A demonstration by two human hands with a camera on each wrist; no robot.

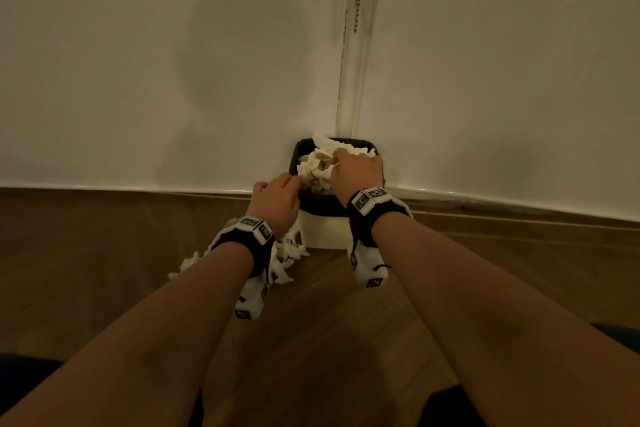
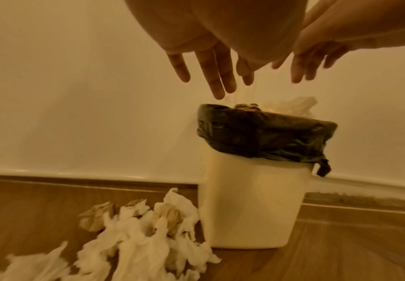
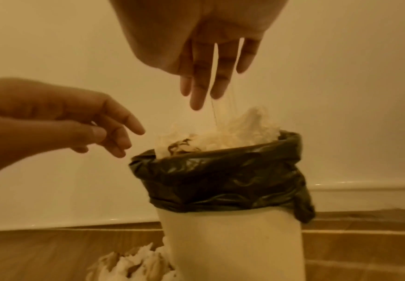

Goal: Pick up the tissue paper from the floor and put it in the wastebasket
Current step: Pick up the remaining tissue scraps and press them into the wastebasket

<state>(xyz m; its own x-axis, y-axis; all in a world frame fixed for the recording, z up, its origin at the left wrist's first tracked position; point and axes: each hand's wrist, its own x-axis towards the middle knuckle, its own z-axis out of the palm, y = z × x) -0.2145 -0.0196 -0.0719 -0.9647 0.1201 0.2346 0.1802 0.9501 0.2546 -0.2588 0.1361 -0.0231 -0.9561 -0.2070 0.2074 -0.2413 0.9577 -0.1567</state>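
Crumpled tissue paper (image 3: 230, 133) is heaped in the mouth of the wastebasket (image 3: 230, 247), rising above its rim directly below the fingers (image 3: 198, 89) of the right hand (image 1: 356, 172). Those fingers point straight down, slightly spread, and grip nothing; from the wrist views they hang just above the heap without clear contact. The left hand (image 1: 275, 199) hovers beside the near left edge of the rim, its fingers (image 2: 217, 76) loose and extended downward, also holding nothing. More tissue paper on the floor (image 2: 136, 241) lies in a ragged white and brownish pile below and to the left of the left fingers, touching the foot of the wastebasket. A black bin liner (image 2: 264, 133) is folded over the top of the cream-coloured wastebasket, with a knotted tail hanging at its right side. The wastebasket stands on a wooden floor (image 1: 329, 322) against a pale wall (image 1: 138, 62). Both wrists wear dark bands carrying white marked blocks (image 1: 369, 199).
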